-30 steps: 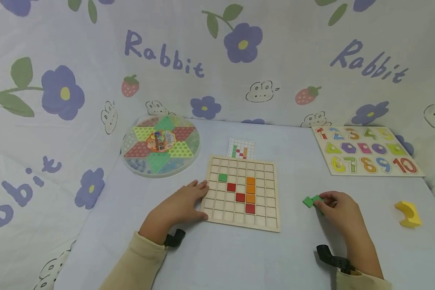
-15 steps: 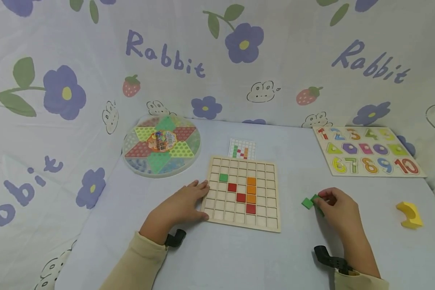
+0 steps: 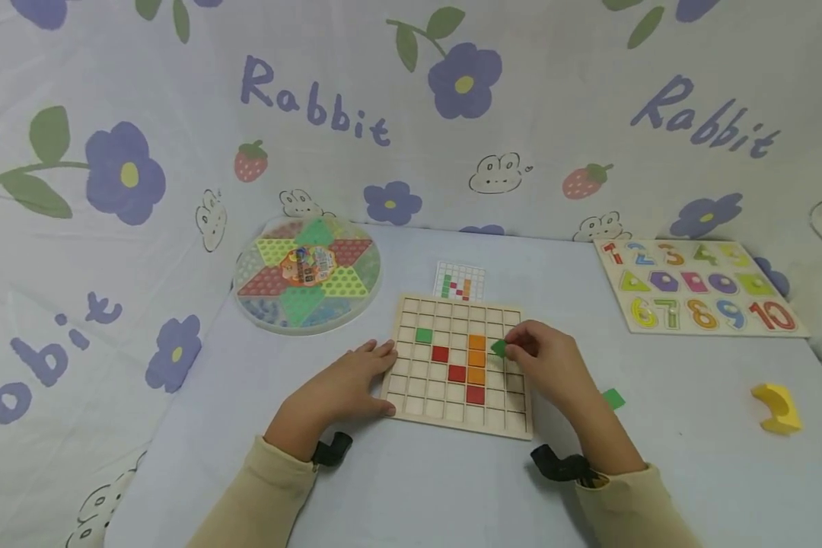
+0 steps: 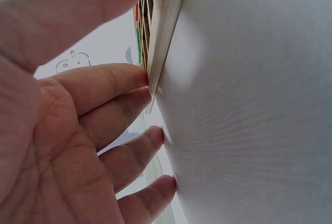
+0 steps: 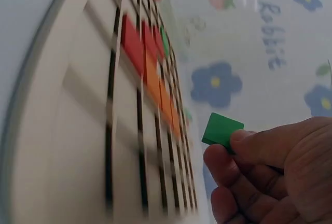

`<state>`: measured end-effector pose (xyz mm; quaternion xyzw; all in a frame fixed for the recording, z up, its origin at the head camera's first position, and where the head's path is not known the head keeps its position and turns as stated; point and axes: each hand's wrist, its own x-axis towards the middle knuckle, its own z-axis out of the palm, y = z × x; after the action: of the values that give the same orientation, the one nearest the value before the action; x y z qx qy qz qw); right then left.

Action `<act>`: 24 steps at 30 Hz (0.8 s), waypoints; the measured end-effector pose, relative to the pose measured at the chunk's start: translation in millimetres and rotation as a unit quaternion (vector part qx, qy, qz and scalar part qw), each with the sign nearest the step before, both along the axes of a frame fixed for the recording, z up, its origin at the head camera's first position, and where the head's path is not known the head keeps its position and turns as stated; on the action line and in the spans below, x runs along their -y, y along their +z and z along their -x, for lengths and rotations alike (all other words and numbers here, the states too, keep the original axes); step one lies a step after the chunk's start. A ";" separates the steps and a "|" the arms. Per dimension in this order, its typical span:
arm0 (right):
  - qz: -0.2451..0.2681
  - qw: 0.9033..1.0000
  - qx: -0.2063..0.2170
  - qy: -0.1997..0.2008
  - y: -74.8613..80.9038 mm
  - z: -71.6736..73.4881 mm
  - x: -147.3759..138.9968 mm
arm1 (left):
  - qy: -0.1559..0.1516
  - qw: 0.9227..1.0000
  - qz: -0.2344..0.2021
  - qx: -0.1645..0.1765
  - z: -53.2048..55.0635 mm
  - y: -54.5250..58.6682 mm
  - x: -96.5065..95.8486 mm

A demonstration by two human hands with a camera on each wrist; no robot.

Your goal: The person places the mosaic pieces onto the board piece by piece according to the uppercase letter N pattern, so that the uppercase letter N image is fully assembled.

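Observation:
A wooden grid board (image 3: pixel 434 411) lies mid-table with one green tile (image 3: pixel 424 336), red tiles (image 3: pixel 457 374) running diagonally and a column of orange tiles (image 3: pixel 476 358) in its cells. My left hand (image 3: pixel 345 384) rests against the board's left edge; in the left wrist view its fingers (image 4: pixel 114 81) are spread, with fingertips touching the rim. Between thumb and index finger, my right hand (image 3: pixel 548 361) pinches a green square tile (image 5: pixel 223 129), held above the board's right part. Another green tile (image 3: pixel 613 399) lies on the table, partly behind the right wrist.
Behind the board is a small printed pattern card (image 3: pixel 460 281). A round Chinese checkers board (image 3: pixel 308 275) stands back left, and a number-and-shape puzzle board (image 3: pixel 699 285) back right. At the right sits a yellow arched block (image 3: pixel 778 409).
My right hand has picked up a green tile from the table at right and carried it left over the board. The left hand keeps its place at the board's edge.

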<state>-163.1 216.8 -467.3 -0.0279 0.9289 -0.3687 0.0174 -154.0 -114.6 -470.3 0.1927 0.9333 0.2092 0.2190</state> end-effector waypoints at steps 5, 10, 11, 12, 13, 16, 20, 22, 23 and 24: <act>0.014 0.998 0.005 0.060 -0.5 18.1 53.8 | -0.003 1.000 -0.003 -0.001 1.4 -2.2 0.2; -0.022 0.994 -0.009 0.111 -3.7 31.9 88.0 | -0.006 1.000 -0.011 -0.004 1.7 -2.6 0.5; -0.031 0.993 -0.011 0.117 -5.0 34.1 92.5 | -0.007 1.000 -0.011 -0.003 1.8 -2.7 0.4; -0.041 0.992 -0.013 0.121 -6.3 36.0 96.2 | -0.007 1.000 -0.012 -0.004 1.7 -2.6 0.2; -0.050 0.991 -0.014 0.123 -7.7 37.5 99.6 | -0.007 1.000 -0.013 -0.003 1.7 -2.3 0.0; -0.069 0.990 -0.012 0.124 -11.0 39.7 106.0 | -0.008 1.000 -0.011 -0.005 0.9 -1.2 -0.2; -0.078 0.989 -0.015 0.124 -12.2 38.8 109.9 | -0.010 1.000 -0.007 -0.012 0.0 0.0 1.2; -0.079 0.989 -0.012 0.126 -12.2 37.5 111.1 | -0.011 1.000 -0.006 -0.014 0.0 0.1 2.4; -0.079 0.988 -0.010 0.130 -12.5 36.7 111.8 | -0.011 1.000 -0.007 -0.015 -0.2 0.6 3.1; -0.078 0.988 -0.006 0.133 -12.6 35.9 112.4 | -0.010 1.000 -0.009 -0.014 -0.3 0.7 3.7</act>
<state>-199.0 104.5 -480.0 -0.1516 0.9429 -0.2898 0.0627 -153.7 -118.2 -469.6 0.2072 0.9323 0.2127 0.2064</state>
